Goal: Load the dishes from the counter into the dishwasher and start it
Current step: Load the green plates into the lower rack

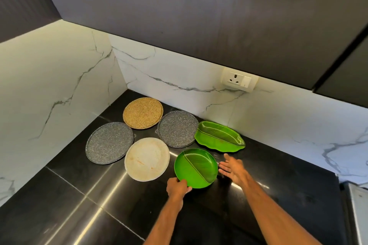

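Several plates lie on the black counter (83, 195). My left hand (177, 186) grips the near rim of a round green leaf-pattern plate (196, 167), which tilts up slightly. My right hand (233, 167) hovers beside that plate's right edge with straight fingers, holding nothing. Behind it rests a green leaf-shaped dish (219, 137). A white plate (147, 158) lies to the left. Two grey speckled plates (109, 143) (177, 129) and a tan speckled plate (143, 113) sit farther back.
White marble backsplash walls (59, 85) form a corner behind the plates. A wall socket (240, 79) sits on the back wall under dark upper cabinets (199, 16). A pale object's edge (358, 205) shows at the far right.
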A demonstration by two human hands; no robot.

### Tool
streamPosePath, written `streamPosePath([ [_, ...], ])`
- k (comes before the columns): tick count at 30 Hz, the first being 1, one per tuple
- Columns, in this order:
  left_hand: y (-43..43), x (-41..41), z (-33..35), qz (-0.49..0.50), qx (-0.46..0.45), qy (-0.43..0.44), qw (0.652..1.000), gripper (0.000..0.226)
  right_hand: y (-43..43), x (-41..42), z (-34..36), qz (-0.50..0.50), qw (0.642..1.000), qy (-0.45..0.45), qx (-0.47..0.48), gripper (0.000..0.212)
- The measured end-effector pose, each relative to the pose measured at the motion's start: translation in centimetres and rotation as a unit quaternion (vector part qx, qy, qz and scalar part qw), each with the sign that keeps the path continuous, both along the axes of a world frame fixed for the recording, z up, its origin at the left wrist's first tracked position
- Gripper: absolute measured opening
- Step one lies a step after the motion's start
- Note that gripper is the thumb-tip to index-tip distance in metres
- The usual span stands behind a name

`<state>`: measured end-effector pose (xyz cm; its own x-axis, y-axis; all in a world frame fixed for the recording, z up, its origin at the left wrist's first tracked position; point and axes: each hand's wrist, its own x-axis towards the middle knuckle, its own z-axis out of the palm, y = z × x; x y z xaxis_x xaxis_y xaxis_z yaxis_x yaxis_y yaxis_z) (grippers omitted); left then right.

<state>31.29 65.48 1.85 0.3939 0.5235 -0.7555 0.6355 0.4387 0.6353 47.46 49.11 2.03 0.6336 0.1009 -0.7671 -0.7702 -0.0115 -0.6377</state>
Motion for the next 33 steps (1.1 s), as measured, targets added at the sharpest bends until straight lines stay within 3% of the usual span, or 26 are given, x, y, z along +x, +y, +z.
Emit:
streamPosePath([
  [2, 0.2, -1.5, 0.1, 0.021, -0.031, -0.028, 0.999, 0.013, 1.4, 1.2, -0.4, -0.038, 0.998, 0.033, 0.034, 0.058],
  [5, 0.4, -4.3, -0.1, 0.042, -0.058, -0.034, 0.997, 0.012, 3.2, 2.9, -1.3, -0.086, 0.993, 0.058, 0.061, 0.057],
  [9, 0.9, -7.7, -0.4, 0.050, -0.068, -0.032, 0.996, 0.011, 4.7, 4.8, -2.5, -0.116, 0.986, 0.082, 0.082, 0.015],
  [15, 0.6, -9.2, 0.8, 0.041, -0.040, -0.050, 0.997, 0.014, 1.4, 3.0, -1.6, -0.226, 0.966, -0.008, 0.124, 0.010],
  [20, -1.4, -8.3, 3.5, -0.018, -0.045, -0.110, 0.993, 0.028, -8.0, -5.3, 0.9, -0.206, 0.971, -0.118, 0.002, 0.010],
  [22, -2.9, -8.1, 4.8, -0.066, -0.044, -0.126, 0.989, 0.028, -12.8, -9.2, 1.4, -0.224, 0.963, -0.141, -0.047, 0.029],
  [27, -9.6, -8.9, 6.0, -0.166, 0.002, -0.142, 0.976, 0.025, -23.7, -19.7, 2.1, -0.320, 0.921, -0.169, -0.148, 0.040],
  [31, -16.7, -11.3, 6.0, -0.247, -0.016, -0.141, 0.959, 0.028, -31.4, -28.5, 1.3, -0.355, 0.890, -0.162, -0.238, 0.058],
  [33, -20.8, -13.1, 6.1, -0.277, -0.033, -0.135, 0.951, 0.026, -34.7, -32.7, 2.1, -0.361, 0.876, -0.169, -0.273, 0.056],
])
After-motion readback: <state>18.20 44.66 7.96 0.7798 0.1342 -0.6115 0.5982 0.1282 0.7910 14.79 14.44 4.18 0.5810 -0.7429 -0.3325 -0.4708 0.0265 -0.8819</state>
